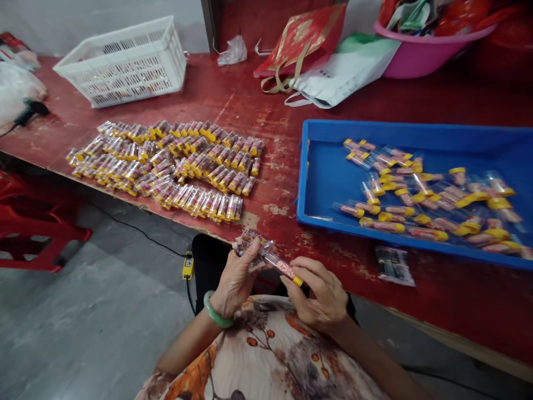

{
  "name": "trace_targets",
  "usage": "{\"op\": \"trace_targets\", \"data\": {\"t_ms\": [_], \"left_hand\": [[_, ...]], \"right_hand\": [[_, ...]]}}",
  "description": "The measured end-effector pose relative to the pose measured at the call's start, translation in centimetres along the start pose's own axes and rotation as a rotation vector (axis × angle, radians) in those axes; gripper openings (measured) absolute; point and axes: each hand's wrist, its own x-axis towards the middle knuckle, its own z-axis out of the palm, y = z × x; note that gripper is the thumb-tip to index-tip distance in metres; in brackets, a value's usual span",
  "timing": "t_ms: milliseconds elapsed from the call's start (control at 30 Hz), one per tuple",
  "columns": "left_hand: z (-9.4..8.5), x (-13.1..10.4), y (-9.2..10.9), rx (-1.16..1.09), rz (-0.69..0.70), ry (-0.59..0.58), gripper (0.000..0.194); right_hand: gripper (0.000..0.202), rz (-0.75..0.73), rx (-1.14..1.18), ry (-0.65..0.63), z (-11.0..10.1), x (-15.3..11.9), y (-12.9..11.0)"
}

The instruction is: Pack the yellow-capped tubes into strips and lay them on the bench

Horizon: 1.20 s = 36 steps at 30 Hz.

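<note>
My left hand, with a green bangle at its wrist, is closed on a bunch of crinkled clear wrappers. Between my two hands lies a clear tube with pink-and-white contents and a yellow cap. Its far end meets the wrappers, and my right hand pinches it near the yellow cap. On the table to the left are rows of wrapped tubes with yellow caps. Loose yellow-capped tubes lie scattered in the blue tray at the right.
A white slatted basket stands at the back left. Behind the tray are a red bag, a white bag and a pink basin. A small dark packet lies before the tray. Red stools stand left.
</note>
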Motion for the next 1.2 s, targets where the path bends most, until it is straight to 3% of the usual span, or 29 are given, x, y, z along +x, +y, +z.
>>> {"op": "trace_targets", "data": {"t_ms": [100,200,300,400,567,667,833,933,1033,1200], "left_hand": [[-0.2,0.2,0.0,-0.001,0.011,0.067,0.022],[-0.2,0.2,-0.3,0.027,0.021,0.087,0.024],[0.2,-0.1,-0.6,0.068,0.025,0.038,0.025],[0.5,-0.4,-0.9,0.106,0.003,0.002,0.026],[0.2,-0.5,-1.1,0.060,-0.037,0.083,0.031],[-0.2,-0.3,-1.1,0.052,-0.012,0.112,0.033],[-0.9,0.0,-0.3,0.074,0.032,0.174,0.029],[-0.9,0.1,0.1,0.054,-0.013,0.173,0.028],[-0.4,0.0,0.2,0.015,-0.084,0.196,0.027],[0.3,-0.3,0.3,-0.031,-0.176,0.207,0.028]], "right_hand": [[0.020,0.213,0.161,0.005,-0.6,0.6,-0.3],[0.009,0.699,0.416,-0.068,-0.7,1.5,-0.4],[0.022,1.113,0.700,-0.163,-0.1,2.5,-0.2],[0.024,1.278,0.768,-0.267,0.6,3.2,-0.1],[0.023,1.376,0.756,-0.251,1.2,3.6,0.0],[0.025,1.353,0.727,-0.304,1.0,3.5,0.3],[0.031,1.126,0.616,-0.355,-1.1,2.5,0.9],[0.022,0.907,0.492,-0.270,-2.4,2.1,0.6],[0.009,0.594,0.361,-0.155,-2.7,2.1,-0.1],[0.023,0.242,0.125,-0.067,-1.9,1.7,-0.5]]}}
